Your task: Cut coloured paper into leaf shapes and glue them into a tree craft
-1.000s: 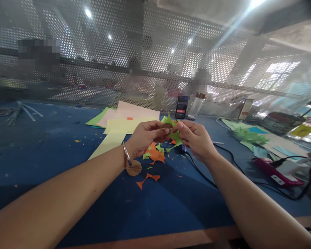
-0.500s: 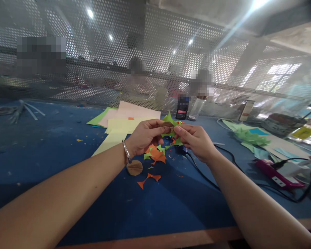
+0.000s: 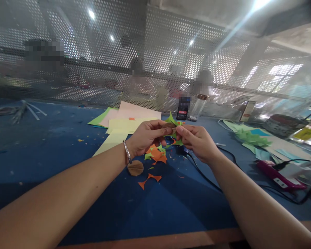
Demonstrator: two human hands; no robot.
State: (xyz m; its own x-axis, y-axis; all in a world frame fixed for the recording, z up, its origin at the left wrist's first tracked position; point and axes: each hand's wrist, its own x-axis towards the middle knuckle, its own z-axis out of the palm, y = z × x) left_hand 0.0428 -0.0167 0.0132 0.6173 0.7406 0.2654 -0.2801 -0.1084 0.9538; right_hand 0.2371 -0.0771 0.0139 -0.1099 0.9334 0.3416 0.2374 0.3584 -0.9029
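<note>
My left hand (image 3: 145, 138) and my right hand (image 3: 197, 141) meet above the blue table (image 3: 54, 152), both pinching a small green paper cut-out (image 3: 172, 121) with a brown piece against it. The fingers of both hands are closed on it. Beneath the hands lies a heap of orange and green paper scraps (image 3: 155, 154). A brown paper disc (image 3: 135, 168) rests by my left wrist, and an orange bow-shaped scrap (image 3: 148, 180) lies just in front of it.
Sheets of pale yellow, pink and green paper (image 3: 124, 121) lie behind the hands. A black cable (image 3: 204, 176) runs right to a pink glue gun (image 3: 277, 173). A phone (image 3: 181, 111) and a glass jar (image 3: 198, 107) stand by the perforated metal screen (image 3: 155, 62). More paper lies at far right.
Both hands have stayed together on the green cut-out, shifting it slightly; the view has drifted a little to the left.
</note>
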